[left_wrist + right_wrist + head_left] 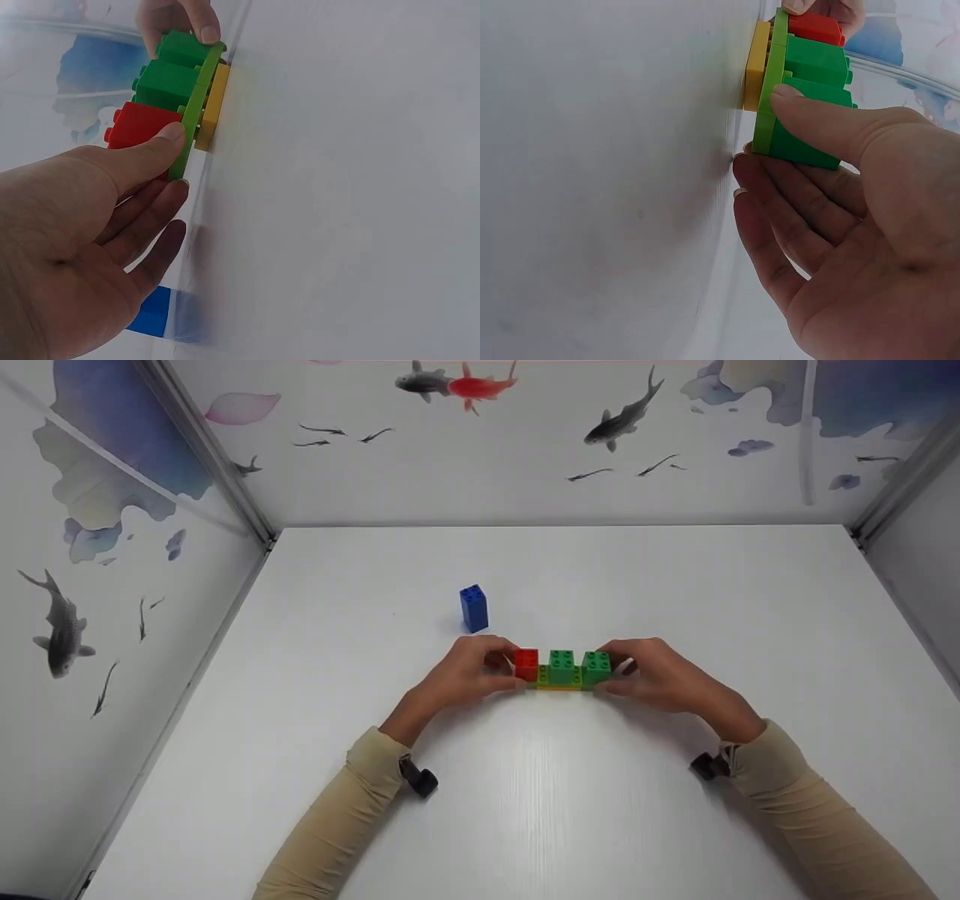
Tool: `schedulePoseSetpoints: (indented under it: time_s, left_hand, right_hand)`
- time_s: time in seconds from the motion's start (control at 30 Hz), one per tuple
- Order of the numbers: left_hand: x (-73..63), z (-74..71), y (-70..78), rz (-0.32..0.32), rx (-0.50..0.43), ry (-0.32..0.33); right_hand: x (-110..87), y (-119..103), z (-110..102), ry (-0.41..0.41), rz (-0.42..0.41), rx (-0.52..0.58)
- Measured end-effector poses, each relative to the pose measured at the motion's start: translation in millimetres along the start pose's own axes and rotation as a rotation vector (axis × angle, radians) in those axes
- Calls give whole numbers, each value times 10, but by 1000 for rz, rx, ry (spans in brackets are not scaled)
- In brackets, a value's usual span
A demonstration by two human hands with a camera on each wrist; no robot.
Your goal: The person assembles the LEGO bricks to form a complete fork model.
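Both hands hold one toy brick assembly between them, low over the white table. A yellow brick [216, 105] forms its bottom, with a light green layer [775, 71] across it. On top stand a red brick [526, 664] at the left end, a green brick [561, 666] in the middle and another green brick [597, 666] at the right. My left hand [476, 671] pinches the red end, thumb on the near side. At the opposite end my right hand [652, 675] grips the right green brick and the light green layer, its thumb also on the near side.
A tall blue brick [474, 609] stands upright on the table [360, 585], behind the left hand. White walls printed with fish [619, 416] border the table at the back and left. Black wrist cameras [420, 780] hang from both cuffs.
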State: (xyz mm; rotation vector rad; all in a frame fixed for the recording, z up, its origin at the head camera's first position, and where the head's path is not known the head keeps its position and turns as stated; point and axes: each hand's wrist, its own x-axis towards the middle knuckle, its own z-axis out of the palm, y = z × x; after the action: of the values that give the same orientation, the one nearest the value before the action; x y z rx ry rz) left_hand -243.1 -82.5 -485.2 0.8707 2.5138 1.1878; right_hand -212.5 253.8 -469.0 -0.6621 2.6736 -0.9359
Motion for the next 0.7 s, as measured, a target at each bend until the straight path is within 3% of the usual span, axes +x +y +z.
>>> schedulePoseSetpoints:
  time_s: [0.7]
  left_hand:
    - [14,16,51,15,60,0]
  right_hand:
    - [-42,-66,-12,7,-17,-60]
